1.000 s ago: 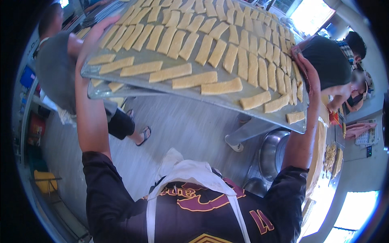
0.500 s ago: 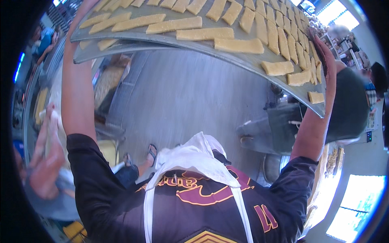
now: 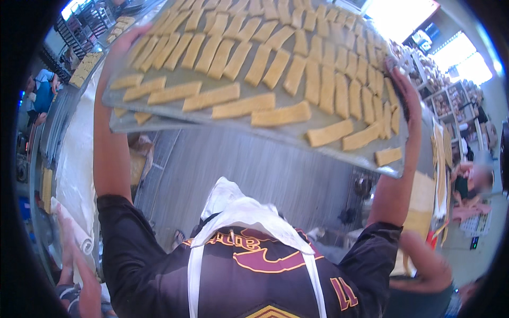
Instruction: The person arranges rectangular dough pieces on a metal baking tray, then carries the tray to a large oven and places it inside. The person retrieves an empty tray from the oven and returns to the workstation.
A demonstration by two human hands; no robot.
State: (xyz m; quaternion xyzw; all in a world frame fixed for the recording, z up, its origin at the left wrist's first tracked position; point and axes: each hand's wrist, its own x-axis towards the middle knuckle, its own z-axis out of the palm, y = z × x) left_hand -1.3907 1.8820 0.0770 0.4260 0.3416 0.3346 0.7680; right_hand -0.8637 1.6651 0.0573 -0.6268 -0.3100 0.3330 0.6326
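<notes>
the person holds a big grey tray [image 3: 339,146] up at chest height, tilted a little, packed with rows of pale dough strips [image 3: 281,114]. the left hand [image 3: 123,43] has its grip on the tray's left edge, the right hand [image 3: 405,87] on the right edge. a second tray [image 3: 132,123] peeks out just beneath. another person's hand [image 3: 424,262] reaches in at the lower right.

- Left arm raised, elbow bent; left hand [image 3: 124,42] up high, fingers curled in a grip
- Right arm raised likewise; right hand [image 3: 405,87] gripping, fingers curled
</notes>
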